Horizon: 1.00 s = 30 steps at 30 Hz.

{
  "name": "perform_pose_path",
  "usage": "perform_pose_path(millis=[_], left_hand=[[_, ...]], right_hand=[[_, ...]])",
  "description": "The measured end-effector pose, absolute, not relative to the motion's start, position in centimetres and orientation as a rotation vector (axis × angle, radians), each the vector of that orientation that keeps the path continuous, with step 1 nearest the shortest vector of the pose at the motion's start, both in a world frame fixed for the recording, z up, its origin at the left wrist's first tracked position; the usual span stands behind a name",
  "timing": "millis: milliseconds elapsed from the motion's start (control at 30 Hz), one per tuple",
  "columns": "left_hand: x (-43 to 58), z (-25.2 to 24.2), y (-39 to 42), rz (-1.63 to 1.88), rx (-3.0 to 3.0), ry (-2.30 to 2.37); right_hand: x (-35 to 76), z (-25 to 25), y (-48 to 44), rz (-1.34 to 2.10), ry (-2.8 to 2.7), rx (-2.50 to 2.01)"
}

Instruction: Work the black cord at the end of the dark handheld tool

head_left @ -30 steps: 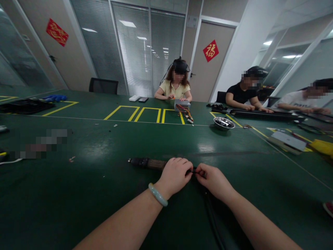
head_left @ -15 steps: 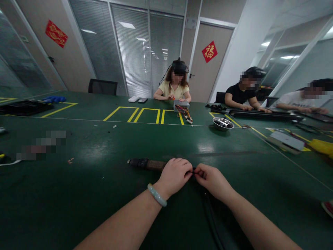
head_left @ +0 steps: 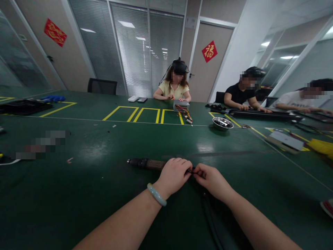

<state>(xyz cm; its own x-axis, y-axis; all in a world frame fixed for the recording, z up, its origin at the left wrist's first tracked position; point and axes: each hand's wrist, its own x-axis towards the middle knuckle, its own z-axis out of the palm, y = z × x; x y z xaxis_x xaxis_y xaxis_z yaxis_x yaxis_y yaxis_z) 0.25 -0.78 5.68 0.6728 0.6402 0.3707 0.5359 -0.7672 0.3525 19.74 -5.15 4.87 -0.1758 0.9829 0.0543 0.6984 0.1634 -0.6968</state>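
An electric screwdriver point(head_left: 156, 164) with a black nose and a brown body lies on the green table, its tip pointing left. My left hand point(head_left: 176, 173) is wrapped over its rear part, hiding that end. Close beside it, my right hand point(head_left: 210, 178) pinches a thin black cable end point(head_left: 191, 171) at the back of the screwdriver. Whether the cable end is joined to the screwdriver is hidden by my fingers. A thicker black cable point(head_left: 211, 217) runs from beneath my right hand toward the near edge of view.
A metal bowl point(head_left: 223, 123) holds small dark parts. Beyond it, a person point(head_left: 174, 88) works at a grey box with coloured wires point(head_left: 181, 106). Two more people sit at the right behind long black panels point(head_left: 262, 115). A white box point(head_left: 286, 139) lies at right.
Both hands stay almost in place. My right fingers have shifted very slightly left at the cable end, and a bit more of the dark piece between the hands shows.
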Motion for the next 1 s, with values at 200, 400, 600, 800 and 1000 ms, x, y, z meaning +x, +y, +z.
perform_pose_path(millis=[200,400,600,800,1000], left_hand=[[0.24,5.79,-0.77,0.704,2.678,0.952],[0.26,5.72,-0.65,0.684,2.706,0.948],[0.23,5.52,-0.58,0.704,2.707,0.945],[0.23,5.42,-0.45,0.706,2.717,0.929],[0.16,5.43,-0.5,0.719,2.71,0.925]], right_hand=[[19.82,4.69,-5.05,0.744,-1.926,-1.608],[20.22,4.32,-4.98,0.691,-1.937,-1.626],[20.28,4.34,-5.09,0.709,-1.956,-1.632],[20.04,4.57,-5.11,0.707,-1.947,-1.612],[20.11,4.44,-5.09,0.687,-1.944,-1.643]])
